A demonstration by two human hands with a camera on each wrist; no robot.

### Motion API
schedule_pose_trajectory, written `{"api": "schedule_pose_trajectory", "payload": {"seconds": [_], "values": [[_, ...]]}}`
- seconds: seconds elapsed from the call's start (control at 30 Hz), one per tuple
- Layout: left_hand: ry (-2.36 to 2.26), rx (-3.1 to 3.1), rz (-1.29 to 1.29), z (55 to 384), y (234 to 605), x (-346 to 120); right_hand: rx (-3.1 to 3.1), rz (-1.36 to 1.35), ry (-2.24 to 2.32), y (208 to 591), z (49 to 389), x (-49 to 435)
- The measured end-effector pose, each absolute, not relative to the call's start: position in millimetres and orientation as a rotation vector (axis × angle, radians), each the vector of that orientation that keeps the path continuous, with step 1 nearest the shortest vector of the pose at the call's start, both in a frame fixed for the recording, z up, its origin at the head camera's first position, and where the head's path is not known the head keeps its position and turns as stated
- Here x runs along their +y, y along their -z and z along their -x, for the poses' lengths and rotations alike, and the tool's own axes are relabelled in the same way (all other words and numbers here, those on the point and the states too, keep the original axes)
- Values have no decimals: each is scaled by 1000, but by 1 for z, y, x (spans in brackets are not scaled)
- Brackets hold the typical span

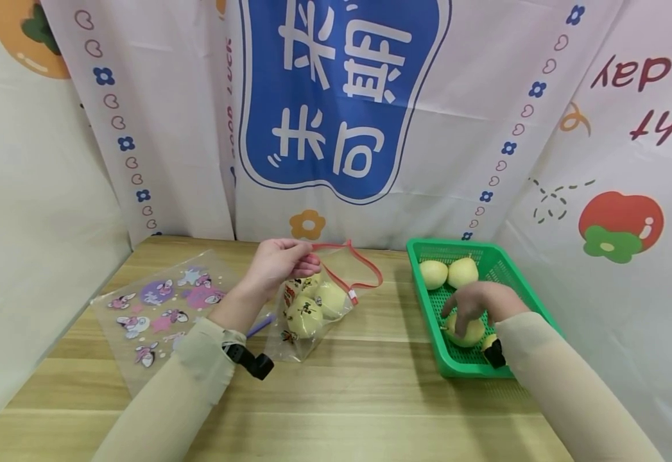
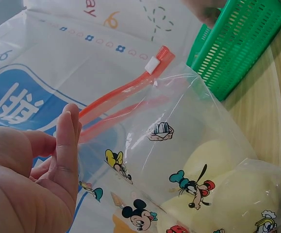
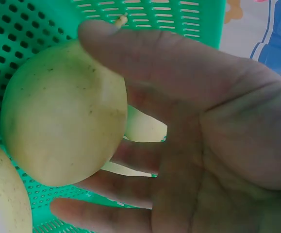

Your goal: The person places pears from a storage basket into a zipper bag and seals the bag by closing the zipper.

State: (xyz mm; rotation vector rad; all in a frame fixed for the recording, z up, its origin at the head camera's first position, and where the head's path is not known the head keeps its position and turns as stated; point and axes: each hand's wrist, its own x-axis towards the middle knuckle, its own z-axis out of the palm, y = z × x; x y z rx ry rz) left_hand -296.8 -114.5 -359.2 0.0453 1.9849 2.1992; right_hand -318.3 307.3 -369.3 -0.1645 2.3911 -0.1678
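My left hand [image 1: 282, 263] pinches the top edge of a clear slider zip bag [image 2: 145, 165] with a red zip strip and cartoon prints. The bag's mouth gapes, and several pale yellow pears [image 1: 305, 316] sit in its lower part on the table. Over the green basket [image 1: 517, 282] at the right, my right hand [image 1: 480, 303] reaches down to a pear [image 3: 65, 114]. In the right wrist view its thumb lies at the pear's upper side, and the spread, nearly straight fingers extend behind it. A gap shows between palm and pear.
Two pears [image 1: 448, 274] lie at the basket's far end, and another [image 3: 2, 189] beside the reached one. Flat on the table's left is a clear bag [image 1: 156, 308] with pink and purple prints, near a purple strip [image 1: 260, 325]. Printed cloth [image 1: 185, 128] hangs behind the wooden table [image 1: 370, 398].
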Motion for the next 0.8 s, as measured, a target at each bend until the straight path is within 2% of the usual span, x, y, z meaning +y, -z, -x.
{"api": "schedule_pose_trajectory", "payload": {"seconds": [0.57,0.8], "values": [[-2195,1978,-40,297,361,-114,2451,219,335,367,320,316],[-2194,1980,-36,298,361,-114,2736,395,371,354,326,322]]}}
